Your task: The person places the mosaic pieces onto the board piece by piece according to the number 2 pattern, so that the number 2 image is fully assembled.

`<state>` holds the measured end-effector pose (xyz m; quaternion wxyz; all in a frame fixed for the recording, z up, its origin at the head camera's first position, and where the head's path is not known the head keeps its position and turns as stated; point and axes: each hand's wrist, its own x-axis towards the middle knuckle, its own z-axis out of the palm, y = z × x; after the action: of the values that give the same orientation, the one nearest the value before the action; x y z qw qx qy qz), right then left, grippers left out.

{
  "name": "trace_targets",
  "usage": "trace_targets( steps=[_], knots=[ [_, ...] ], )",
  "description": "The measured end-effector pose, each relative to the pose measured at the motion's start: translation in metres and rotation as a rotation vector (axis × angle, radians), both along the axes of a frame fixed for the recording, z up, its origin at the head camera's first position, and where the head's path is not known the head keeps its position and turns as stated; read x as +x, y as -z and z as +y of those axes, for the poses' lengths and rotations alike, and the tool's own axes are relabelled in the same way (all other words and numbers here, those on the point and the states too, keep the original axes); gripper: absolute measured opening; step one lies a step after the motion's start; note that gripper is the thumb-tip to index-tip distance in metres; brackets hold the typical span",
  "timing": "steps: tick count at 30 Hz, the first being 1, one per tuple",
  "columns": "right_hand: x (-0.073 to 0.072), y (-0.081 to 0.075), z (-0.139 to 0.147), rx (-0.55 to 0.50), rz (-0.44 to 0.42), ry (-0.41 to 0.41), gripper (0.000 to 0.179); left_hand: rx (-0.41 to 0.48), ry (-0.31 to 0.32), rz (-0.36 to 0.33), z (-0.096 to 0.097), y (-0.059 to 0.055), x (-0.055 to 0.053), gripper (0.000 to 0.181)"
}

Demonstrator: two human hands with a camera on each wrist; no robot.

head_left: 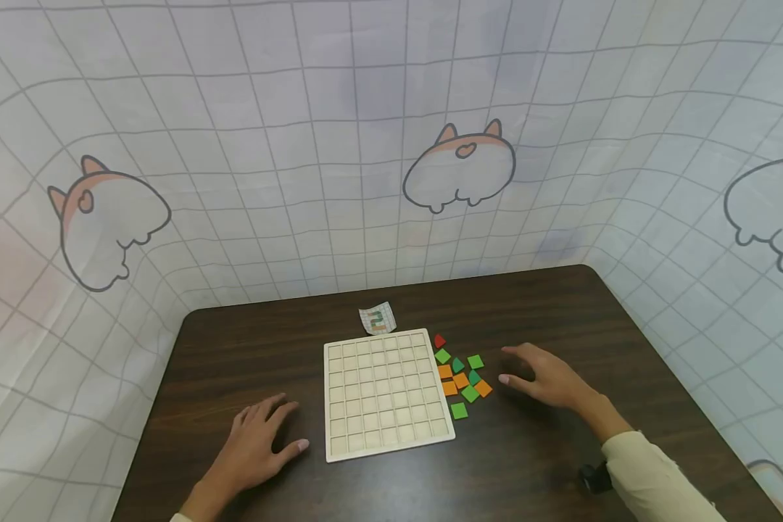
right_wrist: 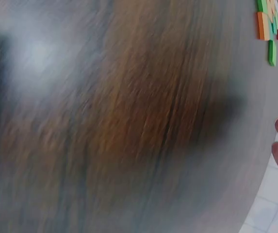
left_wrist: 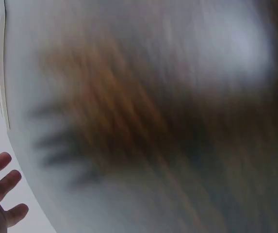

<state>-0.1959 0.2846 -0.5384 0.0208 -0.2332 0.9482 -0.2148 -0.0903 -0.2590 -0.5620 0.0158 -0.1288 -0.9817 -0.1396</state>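
A cream square board (head_left: 391,395) divided into a grid lies on the dark wooden table, and its cells hold no pieces. Along its right edge is a loose group of flat pieces: several green squares (head_left: 475,361), several orange squares (head_left: 461,380), two teal pieces (head_left: 457,365) and one red piece (head_left: 439,341). My left hand (head_left: 254,442) is over the table left of the board, fingers spread and holding nothing. To the right of the pieces, my right hand (head_left: 548,373) hovers with thumb and fingers apart, fingertips near an orange square. Both wrist views show fingers only at the edge.
Behind the board lies a small paper card (head_left: 378,318) with a coloured pattern on a grid. A black object (head_left: 595,478) shows by the right sleeve. White grid-patterned cloth (head_left: 300,181) encloses the table (head_left: 248,333) at the back and sides.
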Motion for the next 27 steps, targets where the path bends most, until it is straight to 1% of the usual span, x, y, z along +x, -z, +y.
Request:
trace_targets(
  steps=[5,8,11,16,19,23,27],
  knots=[
    [-0.002,0.0,-0.009,-0.029,-0.004,-0.031,0.038,0.039,0.012,0.0,0.015,0.002,0.003,0.06],
    [-0.003,0.002,-0.015,-0.014,-0.011,-0.046,0.029,0.058,0.019,0.003,0.022,0.004,0.004,0.055],
    [-0.004,0.004,-0.021,-0.013,-0.014,-0.048,0.025,0.077,0.027,-0.007,0.028,0.006,0.004,0.052],
    [-0.005,0.005,-0.031,-0.002,-0.002,-0.07,0.02,0.051,0.04,-0.05,0.036,0.009,0.002,0.057],
    [-0.008,0.007,-0.037,0.003,-0.02,-0.084,0.02,0.045,0.059,-0.072,0.039,0.011,0.003,0.058],
    [-0.012,0.012,-0.042,0.004,-0.045,-0.076,0.022,0.073,0.07,-0.068,0.042,0.013,0.004,0.055],
    [-0.015,0.016,-0.044,0.004,-0.039,-0.065,0.023,0.081,0.078,-0.071,0.044,0.013,0.004,0.056]
  ],
)
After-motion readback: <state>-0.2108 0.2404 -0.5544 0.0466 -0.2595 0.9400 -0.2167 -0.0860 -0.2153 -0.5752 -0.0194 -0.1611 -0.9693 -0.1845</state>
